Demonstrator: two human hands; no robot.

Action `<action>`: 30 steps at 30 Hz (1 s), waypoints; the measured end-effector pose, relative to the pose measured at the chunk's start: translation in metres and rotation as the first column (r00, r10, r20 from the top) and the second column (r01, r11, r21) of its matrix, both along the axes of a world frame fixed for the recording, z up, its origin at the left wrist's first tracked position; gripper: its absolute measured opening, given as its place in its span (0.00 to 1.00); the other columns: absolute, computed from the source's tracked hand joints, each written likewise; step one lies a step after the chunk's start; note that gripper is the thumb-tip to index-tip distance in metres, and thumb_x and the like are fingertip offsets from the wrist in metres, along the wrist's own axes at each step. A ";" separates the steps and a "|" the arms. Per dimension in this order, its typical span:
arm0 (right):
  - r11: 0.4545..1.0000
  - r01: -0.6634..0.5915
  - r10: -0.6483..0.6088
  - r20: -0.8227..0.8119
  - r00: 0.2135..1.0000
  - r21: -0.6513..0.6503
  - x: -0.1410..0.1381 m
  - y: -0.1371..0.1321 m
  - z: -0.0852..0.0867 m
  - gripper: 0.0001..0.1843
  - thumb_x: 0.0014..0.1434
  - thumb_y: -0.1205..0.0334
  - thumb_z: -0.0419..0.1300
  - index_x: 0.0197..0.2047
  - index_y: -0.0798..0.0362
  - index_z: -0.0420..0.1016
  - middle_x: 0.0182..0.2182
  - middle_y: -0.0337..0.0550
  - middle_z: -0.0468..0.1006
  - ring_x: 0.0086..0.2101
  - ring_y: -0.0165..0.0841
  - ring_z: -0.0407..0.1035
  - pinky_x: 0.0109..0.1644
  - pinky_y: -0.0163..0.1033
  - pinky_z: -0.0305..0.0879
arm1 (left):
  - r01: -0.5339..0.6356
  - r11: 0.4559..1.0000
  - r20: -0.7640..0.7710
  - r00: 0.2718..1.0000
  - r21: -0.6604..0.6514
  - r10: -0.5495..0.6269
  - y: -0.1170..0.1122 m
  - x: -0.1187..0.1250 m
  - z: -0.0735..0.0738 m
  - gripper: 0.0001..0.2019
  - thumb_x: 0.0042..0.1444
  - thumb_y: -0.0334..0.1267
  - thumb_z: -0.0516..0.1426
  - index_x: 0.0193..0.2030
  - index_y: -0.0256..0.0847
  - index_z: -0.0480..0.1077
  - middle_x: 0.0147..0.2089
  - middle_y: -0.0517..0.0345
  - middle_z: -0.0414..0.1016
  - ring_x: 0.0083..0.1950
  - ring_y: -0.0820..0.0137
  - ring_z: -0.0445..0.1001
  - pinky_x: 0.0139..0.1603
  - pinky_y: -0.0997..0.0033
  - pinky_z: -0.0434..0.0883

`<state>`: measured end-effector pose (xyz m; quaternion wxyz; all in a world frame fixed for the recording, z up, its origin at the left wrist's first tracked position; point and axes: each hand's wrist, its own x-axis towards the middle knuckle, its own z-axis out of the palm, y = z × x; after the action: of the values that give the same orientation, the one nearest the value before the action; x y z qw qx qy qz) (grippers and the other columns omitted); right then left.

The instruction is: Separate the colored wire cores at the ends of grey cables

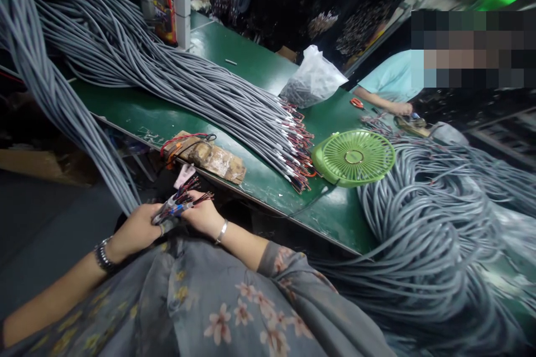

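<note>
Near my lap, my left hand (144, 227) is closed around the end of a bundle of grey cables (98, 148). My right hand (203, 215) is closed on the same end, from the right side. Thin coloured wires (186, 192) fan out above both hands, past the stripped grey jackets. From my hands the bundle runs up and to the left, out of view. Just beyond my fingers, a worn wooden block (209, 159) with red and black leads lies at the edge of the green table (247, 75).
A thick row of grey cables (201, 86) with stripped ends crosses the table. Right of it stand a green fan (354, 157) and a white plastic bag (314, 78). Coiled cables (422, 234) heap at the right. A co-worker's hand (400, 109) is across the table near red-handled scissors (357, 102).
</note>
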<state>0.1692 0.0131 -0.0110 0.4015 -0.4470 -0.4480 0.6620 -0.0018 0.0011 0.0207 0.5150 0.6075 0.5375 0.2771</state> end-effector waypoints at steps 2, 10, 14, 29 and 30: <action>1.000 0.010 -0.010 0.043 0.999 -0.011 0.001 0.001 -0.002 0.31 0.43 0.35 0.81 0.26 0.49 0.71 0.24 0.34 0.70 0.30 0.31 0.65 0.36 0.38 0.68 | -0.001 1.000 0.011 1.000 0.000 0.001 -0.001 -0.001 0.000 0.12 0.40 0.50 0.70 0.18 0.46 0.77 0.19 0.63 0.76 0.23 0.66 0.70 0.27 0.70 0.69; 0.992 -0.084 0.072 -0.124 0.990 -0.091 0.012 -0.003 -0.005 0.32 0.48 0.33 0.78 0.37 0.51 0.75 0.27 0.33 0.73 0.27 0.27 0.64 0.34 0.35 0.66 | -0.147 0.989 0.111 0.983 -0.023 0.148 0.002 -0.008 0.015 0.18 0.43 0.55 0.71 0.19 0.42 0.80 0.21 0.54 0.80 0.26 0.65 0.72 0.29 0.67 0.68; 0.992 -0.107 0.095 -0.164 0.982 -0.069 0.007 -0.001 -0.001 0.31 0.43 0.42 0.84 0.41 0.52 0.80 0.33 0.36 0.80 0.33 0.30 0.70 0.39 0.35 0.69 | -0.125 0.991 0.140 0.982 -0.041 0.130 0.002 -0.003 0.018 0.16 0.39 0.53 0.73 0.19 0.43 0.80 0.21 0.55 0.80 0.26 0.65 0.72 0.30 0.67 0.70; 0.995 -0.005 -0.009 -0.130 0.991 -0.103 0.002 -0.007 0.006 0.33 0.35 0.41 0.85 0.27 0.51 0.71 0.25 0.32 0.74 0.27 0.27 0.65 0.35 0.35 0.66 | -0.282 0.959 0.233 0.931 -0.029 0.280 -0.002 -0.004 0.008 0.16 0.39 0.54 0.74 0.20 0.46 0.81 0.21 0.54 0.82 0.25 0.62 0.77 0.29 0.65 0.75; 0.995 -0.011 -0.003 -0.150 0.989 -0.096 0.002 -0.007 0.006 0.33 0.34 0.41 0.85 0.26 0.51 0.71 0.25 0.32 0.74 0.28 0.27 0.65 0.36 0.36 0.66 | -0.296 0.954 0.246 0.923 -0.040 0.296 -0.002 -0.003 0.007 0.16 0.38 0.54 0.75 0.19 0.46 0.81 0.21 0.54 0.82 0.25 0.62 0.77 0.30 0.65 0.75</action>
<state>0.1709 0.0058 -0.0047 0.4108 -0.4138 -0.3850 0.7154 -0.0053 -0.0008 0.0279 0.5314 0.4790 0.5544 0.4252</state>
